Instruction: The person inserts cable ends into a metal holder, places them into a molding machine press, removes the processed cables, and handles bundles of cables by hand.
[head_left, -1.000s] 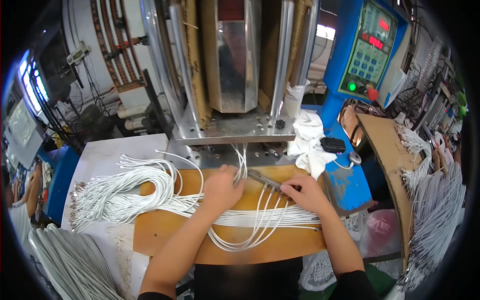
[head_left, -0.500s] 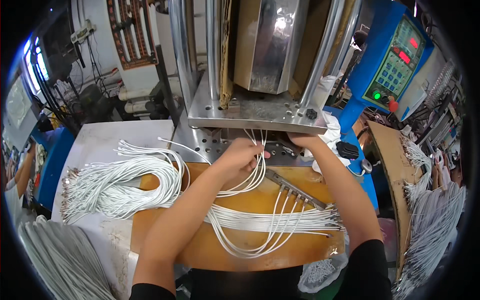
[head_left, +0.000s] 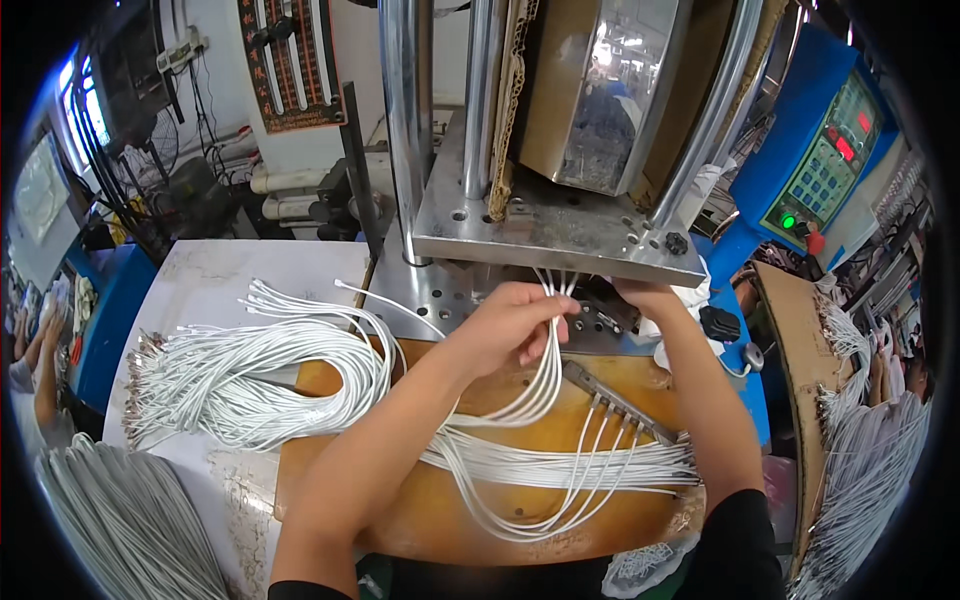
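Observation:
My left hand (head_left: 521, 325) pinches several white cables (head_left: 546, 375) just in front of the press. Their upper ends run up under its steel plate (head_left: 560, 248). Beneath the right part of that plate reaches my right hand (head_left: 645, 295); its fingers are hidden there. A slim metal bar (head_left: 622, 402) lies slantwise on the brown board (head_left: 400, 520), with several white cables fitted along it and looping toward me. Behind those loops a flat bundle of white cables (head_left: 520, 462) stretches across the board. A large curved bundle of white cables (head_left: 230, 380) rests at the left.
A blue control box (head_left: 815, 150) with lit red digits and a green light stands at the right. Steel columns (head_left: 405, 130) rise from the press. More cables hang at the lower left (head_left: 125, 520) and over a cardboard sheet (head_left: 790, 400) on the right.
The view has shifted, so the scene sits further right and slightly lower. My left hand still grips the cables, and my right hand stays under the plate.

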